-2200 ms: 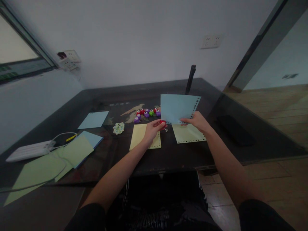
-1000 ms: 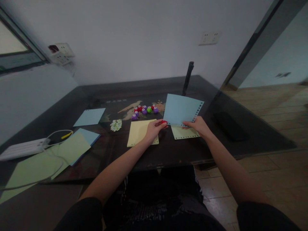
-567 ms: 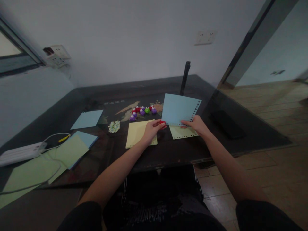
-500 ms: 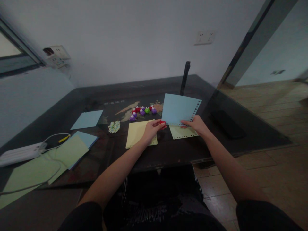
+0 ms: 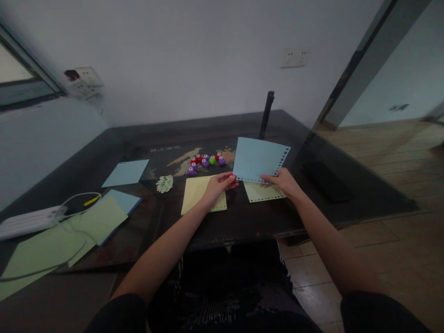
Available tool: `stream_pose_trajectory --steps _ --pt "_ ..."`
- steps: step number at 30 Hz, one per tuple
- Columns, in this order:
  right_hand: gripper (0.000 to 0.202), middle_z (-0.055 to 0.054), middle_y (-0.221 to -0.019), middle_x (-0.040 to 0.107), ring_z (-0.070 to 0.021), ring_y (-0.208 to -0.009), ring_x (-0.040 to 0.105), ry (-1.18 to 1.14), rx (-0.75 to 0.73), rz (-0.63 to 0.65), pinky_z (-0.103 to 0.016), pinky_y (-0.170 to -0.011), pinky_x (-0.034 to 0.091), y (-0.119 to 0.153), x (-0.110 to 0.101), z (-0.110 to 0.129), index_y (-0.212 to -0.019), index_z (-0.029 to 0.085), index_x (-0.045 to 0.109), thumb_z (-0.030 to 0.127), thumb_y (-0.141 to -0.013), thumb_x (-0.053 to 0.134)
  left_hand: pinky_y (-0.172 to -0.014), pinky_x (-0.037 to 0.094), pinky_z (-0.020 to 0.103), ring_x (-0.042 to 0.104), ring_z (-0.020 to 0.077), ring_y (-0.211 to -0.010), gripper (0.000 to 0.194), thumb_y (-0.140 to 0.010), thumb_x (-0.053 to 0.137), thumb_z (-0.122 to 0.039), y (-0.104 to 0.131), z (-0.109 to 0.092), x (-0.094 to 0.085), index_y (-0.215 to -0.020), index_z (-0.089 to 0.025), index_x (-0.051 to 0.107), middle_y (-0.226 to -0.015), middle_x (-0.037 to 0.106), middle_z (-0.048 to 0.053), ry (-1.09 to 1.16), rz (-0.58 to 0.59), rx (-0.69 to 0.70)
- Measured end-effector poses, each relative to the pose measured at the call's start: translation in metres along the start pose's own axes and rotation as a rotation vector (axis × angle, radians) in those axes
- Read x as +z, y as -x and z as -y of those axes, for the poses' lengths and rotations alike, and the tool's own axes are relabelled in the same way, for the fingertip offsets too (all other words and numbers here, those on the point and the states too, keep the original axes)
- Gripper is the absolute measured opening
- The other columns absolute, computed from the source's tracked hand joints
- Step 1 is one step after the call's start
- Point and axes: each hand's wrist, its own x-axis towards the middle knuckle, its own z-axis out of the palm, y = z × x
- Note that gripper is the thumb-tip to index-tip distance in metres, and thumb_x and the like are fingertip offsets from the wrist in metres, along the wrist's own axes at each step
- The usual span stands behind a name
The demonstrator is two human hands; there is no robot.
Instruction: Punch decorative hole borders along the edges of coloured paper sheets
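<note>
Turned slightly since the earliest frame, our blue sheet point(image 5: 260, 159) now slopes down rightward along its far edge, held above the surface point(image 5: 208, 226). Our left hand point(image 5: 219, 184) has its grip closed around a small red piece point(image 5: 232, 177) by the sheet's near-left corner; we cannot tell whether they touch. Our right hand point(image 5: 286, 181) pinches the near-right corner. Holes line the near and right edges, so we judge those mostly worked.

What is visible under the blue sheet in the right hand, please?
Beneath the blue sheet, the near part of a yellow-green sheet shows, with holes along its near edge. The right hand and blue sheet cover the rest; anything else there is hidden.
</note>
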Motion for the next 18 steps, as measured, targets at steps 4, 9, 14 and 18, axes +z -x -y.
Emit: stream_pose_trajectory --steps 4,9,14,18 --pt "0.037 -0.009 -0.084 0.072 -0.0223 -0.068 0.067 -0.005 -0.003 -0.015 -0.039 -0.066 0.058 0.0 0.0 0.001 -0.084 0.014 0.069 0.036 -0.056 0.077 -0.083 0.052 0.036 0.068 0.0166 -0.074 0.039 -0.075 0.071 -0.029 0.0 -0.001 -0.002 -0.107 -0.01 0.06 -0.088 0.071 0.011 0.023 -0.002 0.01" --pt "0.036 -0.01 -0.086 0.072 -0.0226 -0.071 0.068 -0.028 -0.008 -0.031 -0.041 -0.068 0.058 0.001 -0.002 0.003 -0.086 0.014 0.069 0.034 -0.057 0.077 -0.082 0.052 0.034 0.068 0.016 -0.073 0.03 -0.077 0.068 -0.03 -0.002 -0.002 -0.007 -0.1 -0.011 0.062 -0.084 0.069 0.009 0.038 -0.022 0.039" --pt "0.037 -0.01 -0.093 0.072 -0.0236 -0.081 0.068 -0.019 -0.059 -0.084 -0.042 -0.08 0.056 -0.002 -0.006 0.0 -0.089 0.013 0.07 0.031 -0.057 0.077 -0.078 0.053 0.03 0.066 0.0135 -0.073 0.027 -0.08 0.064 -0.029 -0.004 -0.005 -0.011 -0.102 -0.012 0.065 -0.091 0.069 0.008 0.09 -0.053 0.05" --pt "0.039 -0.01 -0.094 0.072 -0.0228 -0.082 0.068 -0.021 -0.075 -0.111 -0.041 -0.083 0.054 -0.004 -0.009 -0.002 -0.091 0.012 0.069 0.032 -0.058 0.078 -0.074 0.053 0.026 0.066 0.0123 -0.07 0.021 -0.084 0.059 -0.024 -0.004 -0.008 -0.011 -0.1 -0.012 0.066 -0.091 0.069 0.009 0.129 -0.074 0.013"
